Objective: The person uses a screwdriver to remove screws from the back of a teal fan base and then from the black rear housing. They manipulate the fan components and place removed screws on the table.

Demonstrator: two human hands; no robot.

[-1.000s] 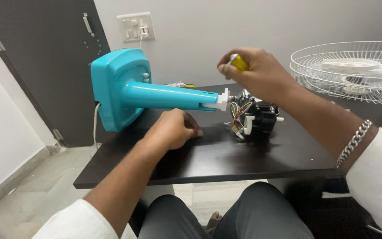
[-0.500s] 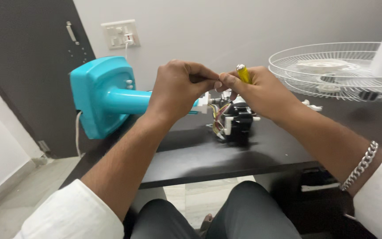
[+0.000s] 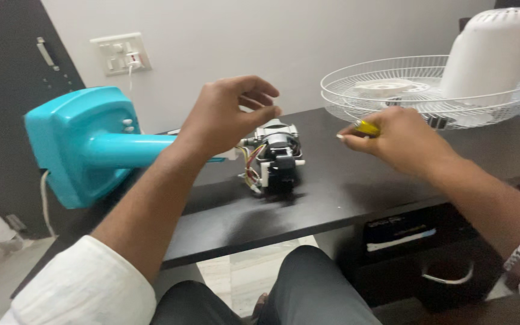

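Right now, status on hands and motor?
Left hand open above grey fan motor. Right hand grips yellow-handled tool. Nothing between.

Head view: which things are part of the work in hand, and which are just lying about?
In hand:
- fan motor with wires
- turquoise fan stand
- yellow-handled tool in the right hand
- left hand, raised above the motor

Lying about:
- white wire fan guard
- white motor cover
- wall switch plate

Light: soft, even daylight is seen, moderately bright.
Shadows: a faint one is cast under the motor (image 3: 275, 157) on the bench (image 3: 356, 192).
Sharpness: slight motion blur is noticed on hands.
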